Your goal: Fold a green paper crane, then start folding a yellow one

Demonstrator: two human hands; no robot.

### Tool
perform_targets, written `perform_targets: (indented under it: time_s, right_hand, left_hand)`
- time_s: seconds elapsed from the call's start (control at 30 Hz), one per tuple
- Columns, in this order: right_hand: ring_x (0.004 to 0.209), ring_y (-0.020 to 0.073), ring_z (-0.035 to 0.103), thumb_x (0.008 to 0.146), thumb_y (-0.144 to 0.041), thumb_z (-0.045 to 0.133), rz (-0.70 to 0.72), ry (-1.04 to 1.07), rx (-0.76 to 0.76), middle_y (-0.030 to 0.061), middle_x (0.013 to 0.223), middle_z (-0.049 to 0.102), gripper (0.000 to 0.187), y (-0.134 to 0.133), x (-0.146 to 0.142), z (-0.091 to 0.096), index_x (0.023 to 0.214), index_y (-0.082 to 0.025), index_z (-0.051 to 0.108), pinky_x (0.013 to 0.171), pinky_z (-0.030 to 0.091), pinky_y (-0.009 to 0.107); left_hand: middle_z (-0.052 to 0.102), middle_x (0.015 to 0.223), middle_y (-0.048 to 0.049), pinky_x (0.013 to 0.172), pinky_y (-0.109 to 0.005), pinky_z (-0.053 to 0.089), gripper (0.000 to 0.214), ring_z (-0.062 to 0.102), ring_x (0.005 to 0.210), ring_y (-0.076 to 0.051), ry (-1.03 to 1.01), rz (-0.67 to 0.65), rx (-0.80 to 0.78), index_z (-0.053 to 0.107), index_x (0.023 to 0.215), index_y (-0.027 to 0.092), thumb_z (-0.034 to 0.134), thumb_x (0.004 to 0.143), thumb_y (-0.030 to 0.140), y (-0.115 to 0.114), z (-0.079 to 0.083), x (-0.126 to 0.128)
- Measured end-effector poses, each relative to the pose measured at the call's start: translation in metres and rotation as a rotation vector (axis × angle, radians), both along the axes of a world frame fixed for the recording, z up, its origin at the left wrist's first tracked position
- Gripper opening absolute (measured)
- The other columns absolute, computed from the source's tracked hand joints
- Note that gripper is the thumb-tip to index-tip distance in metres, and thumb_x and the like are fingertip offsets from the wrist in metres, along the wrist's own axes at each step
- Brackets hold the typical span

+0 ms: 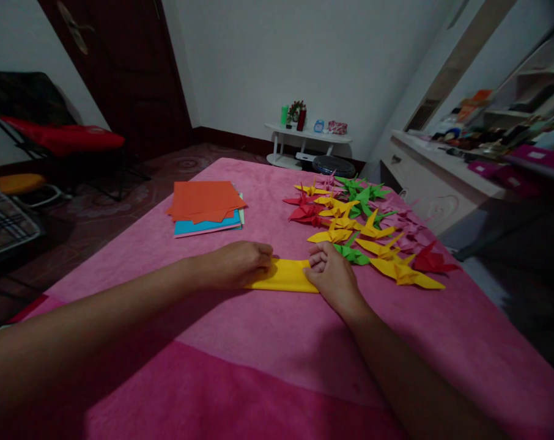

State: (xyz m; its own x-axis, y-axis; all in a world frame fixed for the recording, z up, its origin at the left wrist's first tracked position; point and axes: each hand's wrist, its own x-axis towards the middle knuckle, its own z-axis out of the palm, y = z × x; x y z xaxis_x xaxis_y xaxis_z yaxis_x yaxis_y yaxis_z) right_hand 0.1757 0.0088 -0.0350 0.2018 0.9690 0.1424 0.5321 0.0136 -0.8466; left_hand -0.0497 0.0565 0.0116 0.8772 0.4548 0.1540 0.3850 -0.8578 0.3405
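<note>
A yellow sheet of paper [288, 276], folded into a long flat strip, lies on the pink-covered table between my hands. My left hand [240, 263] is closed at the strip's left end, with its fingers curled down onto the paper. At the right end, my right hand [332, 275] has its fingers curled in and its thumb on the paper's edge. Just beyond my right hand sits a green paper crane [353, 253]. The left end of the strip is partly hidden under my left hand.
A stack of coloured paper, orange on top [208, 198], lies at the table's back left. Several folded cranes in yellow [400, 271], red [307, 214], green and pink cover the right side of the pink cloth [240, 330]. A cluttered white cabinet [442, 165] stands to the right.
</note>
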Motion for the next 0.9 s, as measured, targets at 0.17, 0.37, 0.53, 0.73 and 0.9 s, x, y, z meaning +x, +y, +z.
perform_targets:
  time_s: [0.17,0.37,0.53,0.73,0.9]
  right_hand:
    - [0.051,0.009,0.051,0.06,-0.012,0.063,0.011,-0.004,-0.002,-0.0053,0.066,0.057,0.029,0.0,0.001,-0.001,0.086,-0.022,0.054,0.047,0.036,0.02]
    - [0.055,0.0102,0.054,0.066,-0.015,0.061,0.032,-0.07,0.015,-0.0038,0.07,0.058,0.025,-0.005,0.001,0.0,0.088,-0.022,0.054,0.049,0.039,0.021]
    - [0.055,0.0105,0.054,0.067,-0.016,0.061,0.045,-0.083,0.013,-0.0033,0.069,0.058,0.022,-0.005,0.001,0.001,0.088,-0.022,0.056,0.049,0.04,0.021]
    - [0.054,0.0103,0.052,0.067,-0.018,0.062,0.05,-0.061,-0.01,-0.0034,0.07,0.056,0.023,-0.004,0.0,0.004,0.09,-0.02,0.056,0.049,0.042,0.022]
    - [0.055,0.0103,0.053,0.067,-0.017,0.061,0.058,-0.048,0.009,-0.0029,0.071,0.057,0.022,-0.006,-0.001,0.005,0.089,-0.019,0.056,0.051,0.043,0.023]
  left_hand:
    - [0.06,0.08,-0.0067,0.063,-0.026,0.04,0.018,0.056,0.069,-0.016,0.076,0.292,-0.052,0.063,0.077,0.014,0.058,0.083,0.03,-0.005,-0.011,0.017]
    - [0.057,0.085,-0.0044,0.066,-0.026,0.04,0.029,0.055,0.074,-0.016,-0.053,0.346,-0.142,0.057,0.079,0.017,0.064,0.078,0.045,-0.012,-0.027,0.013]
    - [0.058,0.086,-0.0051,0.058,-0.028,0.038,0.054,0.055,0.071,-0.018,0.0,0.417,-0.079,0.056,0.077,0.018,0.065,0.064,0.069,-0.018,-0.023,0.019]
    - [0.058,0.089,-0.0093,0.056,-0.029,0.035,0.067,0.056,0.075,-0.023,0.078,0.521,0.026,0.058,0.081,0.016,0.061,0.057,0.078,-0.027,-0.019,0.032]
    - [0.055,0.089,-0.0039,0.063,-0.026,0.038,0.047,0.052,0.076,-0.016,-0.05,0.26,-0.209,0.058,0.087,0.017,0.074,0.062,0.053,-0.008,-0.025,0.003]
